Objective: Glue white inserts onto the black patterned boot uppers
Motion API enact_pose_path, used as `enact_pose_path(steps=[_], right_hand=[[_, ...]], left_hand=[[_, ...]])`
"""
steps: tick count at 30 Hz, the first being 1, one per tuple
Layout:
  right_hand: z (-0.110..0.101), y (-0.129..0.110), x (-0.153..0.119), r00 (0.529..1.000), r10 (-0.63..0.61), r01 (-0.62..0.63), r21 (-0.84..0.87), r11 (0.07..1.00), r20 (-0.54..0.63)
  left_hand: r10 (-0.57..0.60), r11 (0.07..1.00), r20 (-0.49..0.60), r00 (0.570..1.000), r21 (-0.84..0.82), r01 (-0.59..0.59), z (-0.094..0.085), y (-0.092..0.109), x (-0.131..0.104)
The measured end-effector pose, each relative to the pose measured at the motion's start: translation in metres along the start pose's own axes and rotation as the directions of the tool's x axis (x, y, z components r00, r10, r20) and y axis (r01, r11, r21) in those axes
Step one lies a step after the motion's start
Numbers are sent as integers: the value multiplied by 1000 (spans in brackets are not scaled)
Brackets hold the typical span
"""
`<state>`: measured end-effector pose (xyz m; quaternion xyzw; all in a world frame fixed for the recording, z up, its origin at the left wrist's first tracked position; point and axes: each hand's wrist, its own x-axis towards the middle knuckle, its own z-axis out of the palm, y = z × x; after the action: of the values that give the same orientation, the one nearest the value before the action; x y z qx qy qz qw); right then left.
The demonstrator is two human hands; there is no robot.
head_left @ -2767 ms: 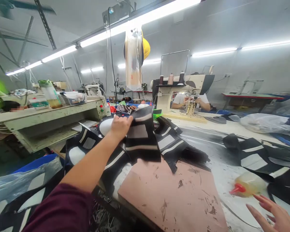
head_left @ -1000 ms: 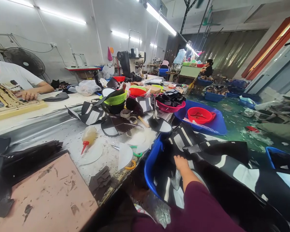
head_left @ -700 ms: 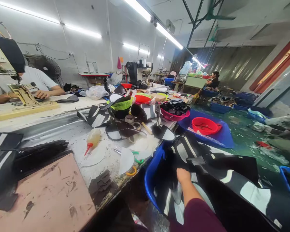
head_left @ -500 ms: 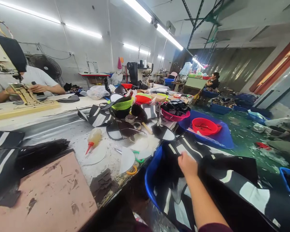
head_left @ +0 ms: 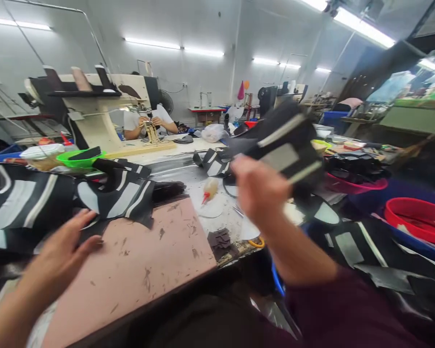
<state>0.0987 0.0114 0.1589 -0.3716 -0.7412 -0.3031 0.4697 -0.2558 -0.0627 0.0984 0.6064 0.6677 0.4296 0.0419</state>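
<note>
Raised over the bench, my right hand (head_left: 259, 191) is closed on the edge of a black cut piece (head_left: 308, 150) with pale strips and a grey patch; motion blurs both. At the lower left, my left hand (head_left: 63, 251) is open, thumb apart from the fingers. Its fingertips are at the edge of similar black pieces with white strips (head_left: 112, 193); whether they touch is unclear. Between the hands lies a pinkish board (head_left: 155, 251) with dark smears. Behind it stand a stack of thin black strips (head_left: 170, 191) and a red-tipped squeeze bottle (head_left: 210, 187), which lies on its side.
More black pieces (head_left: 362, 241) heap up at the right, near a red basin (head_left: 415, 220) and a pink basin (head_left: 366, 182). Small dark scraps (head_left: 221, 240) and an orange scissor handle (head_left: 257, 242) lie at the bench edge. Across the bench, a person works at a sewing machine (head_left: 94, 116).
My right hand has risen from the heap at the right, now carrying a black piece leftward over the bench. My left hand has come into view. The view has swung left.
</note>
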Motion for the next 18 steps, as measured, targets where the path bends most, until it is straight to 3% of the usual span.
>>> enact_pose_path(steps=[2,3,5,6,7,8,10,12,13,16,18], right_hand=[[39,-66,-18,963,-201,136,323,937,177],[55,-96,-31,908,-311,156,460,874,281],[79,-139,-57,727,-464,52,632,773,507],[88,-149,-68,630,-478,-66,656,752,612],[95,-151,-77,569,-428,-186,617,764,702],[102,-144,-84,537,-346,-279,549,788,769],[117,-111,-91,523,-79,-430,343,835,848],[136,-65,-94,468,226,-559,88,824,854],[147,-43,-95,405,351,-611,-36,791,844],[180,1,-102,233,524,-692,-239,682,819],[196,13,-108,176,548,-727,-267,632,818]], left_hand=[[-54,991,74,996,-121,63,23,-6,-19],[-79,979,94,992,-182,95,40,-9,-28],[-108,971,119,987,-201,131,74,-18,-46],[-110,986,71,991,-119,118,88,-23,-55],[-120,993,148,982,-4,122,98,-29,-63],[-140,986,238,961,117,115,105,-34,-70],[-186,933,362,913,358,48,109,-40,-83],[-202,850,355,913,526,-16,107,-38,-92],[-183,815,317,931,579,-37,107,-34,-95],[-34,776,279,960,612,-151,114,-19,-97],[51,789,364,930,557,-261,121,-11,-94]])
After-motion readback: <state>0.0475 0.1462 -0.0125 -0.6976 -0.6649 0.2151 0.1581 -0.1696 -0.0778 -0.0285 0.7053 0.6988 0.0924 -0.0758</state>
